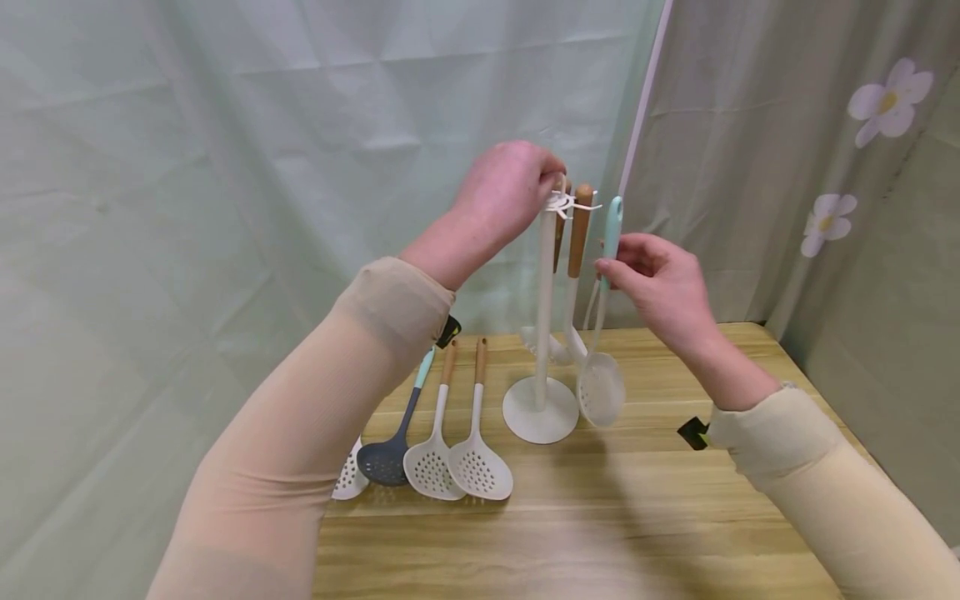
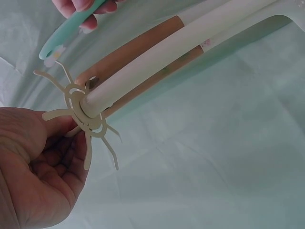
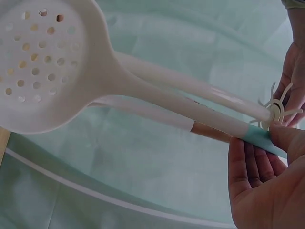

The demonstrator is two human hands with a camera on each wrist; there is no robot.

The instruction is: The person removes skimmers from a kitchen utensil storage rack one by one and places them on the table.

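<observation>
Right hand [image 1: 660, 279]: teal-handled skimmer [image 1: 602, 387] is pinched. Left hand [image 1: 506, 187]: utensil stand [image 1: 544, 333] hook crown is gripped. Risk: skimmer may slip if its loop misses the hook.

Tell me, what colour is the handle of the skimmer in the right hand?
Mint green handle, white bowl; clearest in the head view.

White perforated skimmer [image 1: 601, 387] with mint-green handle, white stand [image 1: 542, 333], wood-grain table [image 1: 600, 517]

Staged tabletop set, draped cloth backdrop [image 1: 225, 125], wooden table [image 1: 600, 533]
</observation>
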